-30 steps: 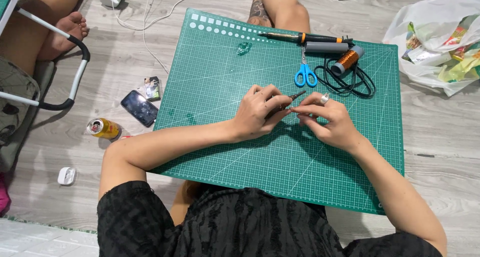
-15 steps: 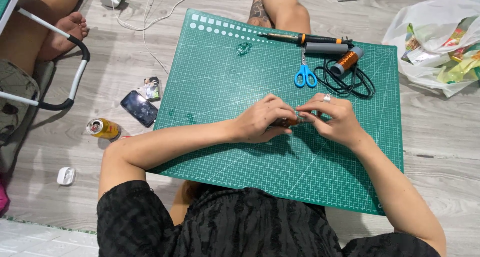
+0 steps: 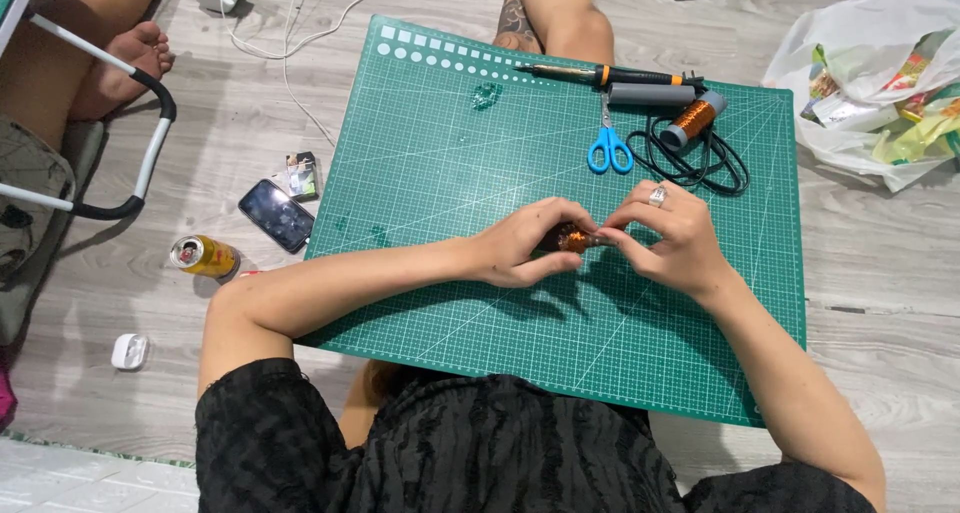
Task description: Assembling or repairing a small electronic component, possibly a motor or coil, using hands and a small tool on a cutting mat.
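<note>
Pinching small copper coil (image 3: 574, 240) mid-mat (image 3: 420, 193), left hand (image 3: 520, 248) and right hand (image 3: 672, 238) tight; fine wire could slip, unwind.

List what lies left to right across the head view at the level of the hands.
White earbud case → yellow can → phone → left hand → small copper coil → right hand, over the green cutting mat.
</note>
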